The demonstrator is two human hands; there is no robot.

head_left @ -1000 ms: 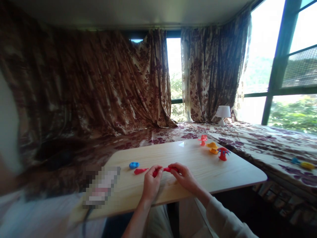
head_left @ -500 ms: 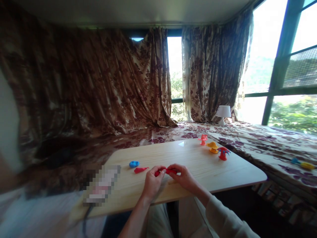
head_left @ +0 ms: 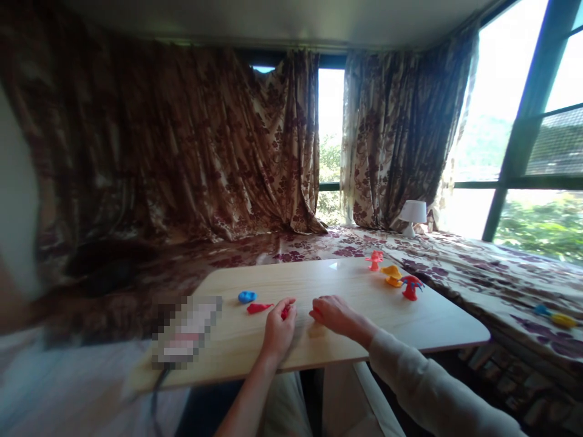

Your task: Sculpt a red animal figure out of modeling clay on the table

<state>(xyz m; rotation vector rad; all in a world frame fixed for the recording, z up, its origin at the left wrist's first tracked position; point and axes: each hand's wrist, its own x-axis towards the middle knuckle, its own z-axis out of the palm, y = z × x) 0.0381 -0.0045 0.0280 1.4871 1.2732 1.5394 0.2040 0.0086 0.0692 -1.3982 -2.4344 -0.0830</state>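
My left hand (head_left: pixel 280 328) is curled around a lump of red modelling clay (head_left: pixel 285 312) just above the table's near side. A short gap to its right, my right hand (head_left: pixel 334 314) is closed, palm down, and a bit of red clay (head_left: pixel 317 312) shows between its fingers. Beyond my left hand lie a pointed red clay piece (head_left: pixel 259 308) and a blue clay lump (head_left: pixel 246 297), both on the wooden table (head_left: pixel 346 282).
At the table's far right stand a pink clay figure (head_left: pixel 375 260), a yellow one (head_left: pixel 392 275) and a red one with blue parts (head_left: pixel 412 287). A blurred-out flat object (head_left: pixel 191 334) with a cable lies at left. A white lamp (head_left: pixel 413 212) stands behind.
My hands have drawn apart, splitting the red clay they held together. Each now has some red in it. The right hand has turned palm down.
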